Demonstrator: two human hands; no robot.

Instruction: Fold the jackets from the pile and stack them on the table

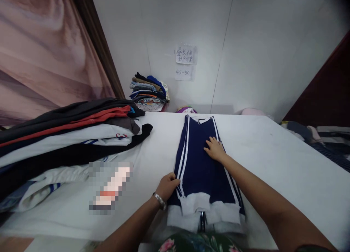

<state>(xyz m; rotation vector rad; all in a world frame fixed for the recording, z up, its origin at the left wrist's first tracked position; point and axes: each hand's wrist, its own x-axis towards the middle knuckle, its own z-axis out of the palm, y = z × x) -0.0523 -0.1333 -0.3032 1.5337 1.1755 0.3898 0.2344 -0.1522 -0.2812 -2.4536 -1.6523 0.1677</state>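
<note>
A navy blue jacket (198, 153) with white side stripes and pale grey ribbed hems lies folded lengthwise on the white table in front of me. Its hem end is nearest my body, where a short dark zipper part shows between the grey bands. My left hand (168, 186), with a silver bracelet at the wrist, pinches the left edge of the jacket just above the hem. Higher up on the right side, my right hand (216, 148) rests flat on the navy cloth, fingers spread.
A long heap of clothes (68, 135) covers the table's left side. Folded clothes (149, 93) are stacked at the back against the wall, below handwritten paper signs (186, 55). More garments (322, 135) lie beyond the table's right edge. A blurred-out patch (111, 188) hides something at left.
</note>
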